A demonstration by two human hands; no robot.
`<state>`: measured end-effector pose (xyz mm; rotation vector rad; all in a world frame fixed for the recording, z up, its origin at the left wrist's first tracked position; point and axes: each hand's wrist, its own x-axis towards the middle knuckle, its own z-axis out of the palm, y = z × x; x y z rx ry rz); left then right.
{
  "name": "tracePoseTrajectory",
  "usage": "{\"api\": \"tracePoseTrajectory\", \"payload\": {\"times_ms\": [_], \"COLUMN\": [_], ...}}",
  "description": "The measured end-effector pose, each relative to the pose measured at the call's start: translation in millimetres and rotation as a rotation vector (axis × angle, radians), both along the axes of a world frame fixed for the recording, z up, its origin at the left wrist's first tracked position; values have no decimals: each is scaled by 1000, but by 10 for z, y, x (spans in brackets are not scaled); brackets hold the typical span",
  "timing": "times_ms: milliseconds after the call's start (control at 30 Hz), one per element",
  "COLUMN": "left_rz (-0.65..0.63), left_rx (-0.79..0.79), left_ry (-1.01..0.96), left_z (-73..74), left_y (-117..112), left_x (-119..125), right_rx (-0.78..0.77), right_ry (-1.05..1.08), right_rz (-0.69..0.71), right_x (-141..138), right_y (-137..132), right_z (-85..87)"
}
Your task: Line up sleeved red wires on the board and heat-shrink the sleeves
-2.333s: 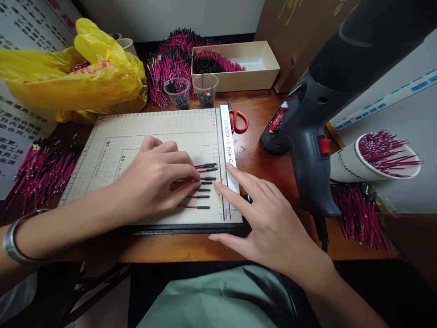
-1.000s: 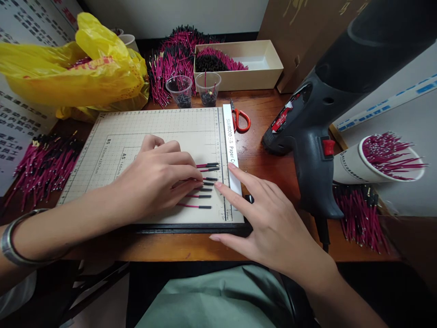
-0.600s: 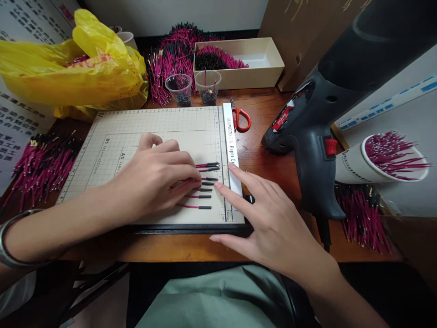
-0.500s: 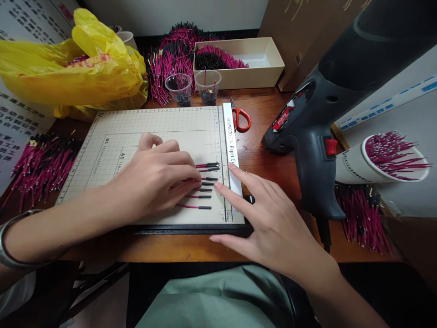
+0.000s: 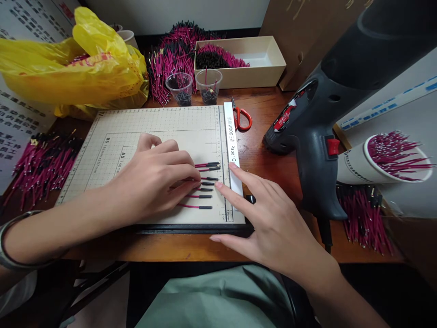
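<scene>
My left hand [image 5: 155, 177] lies flat on a beige paper cutter board [image 5: 143, 132], fingers pressing down on several short magenta wires with black sleeved ends [image 5: 205, 182] lined up in a row. My right hand [image 5: 269, 218] rests with spread fingers, two fingertips touching the cutter's white ruler arm [image 5: 232, 150] just right of the wire tips. Neither hand grips anything.
A dark heat gun [image 5: 317, 136] stands at the right beside a white cup of wires [image 5: 382, 159]. Red scissors [image 5: 242, 118], two clear cups [image 5: 194, 89], a cardboard box [image 5: 252, 61], wire piles [image 5: 41, 164] and a yellow bag [image 5: 75, 68] surround the board.
Both hands stay in place on the wires and ruler arm; only the view has shifted slightly.
</scene>
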<state>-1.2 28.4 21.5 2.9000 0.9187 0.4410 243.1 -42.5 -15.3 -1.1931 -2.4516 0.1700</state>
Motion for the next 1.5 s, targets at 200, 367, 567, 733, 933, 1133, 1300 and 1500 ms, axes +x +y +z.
{"api": "tracePoseTrajectory", "payload": {"times_ms": [200,367,567,733,933,1133,1300,1500], "left_rz": [-7,-14,-15,-20,-30,-21,-12,-9], "left_rx": [-10,18,21,29,21,19,12,9], "left_ry": [-8,3,6,-3,3,-3,0,4], "left_z": [6,-4,5,-3,5,6,-5,47], "left_y": [6,2,3,4,8,9,-3,18], "left_x": [-3,-7,0,5,18,13,17,0], "right_rx": [-2,14,20,12,18,22,20,38], "right_ry": [-3,0,-1,-4,-2,3,-7,-9], "right_rz": [0,1,-4,1,-9,-1,-3,-8], "right_x": [11,5,7,2,15,1,0,5], "right_y": [-2,-12,-5,3,1,-3,3,-4], "right_z": [1,-8,-12,-15,-5,-11,-7,-12]}}
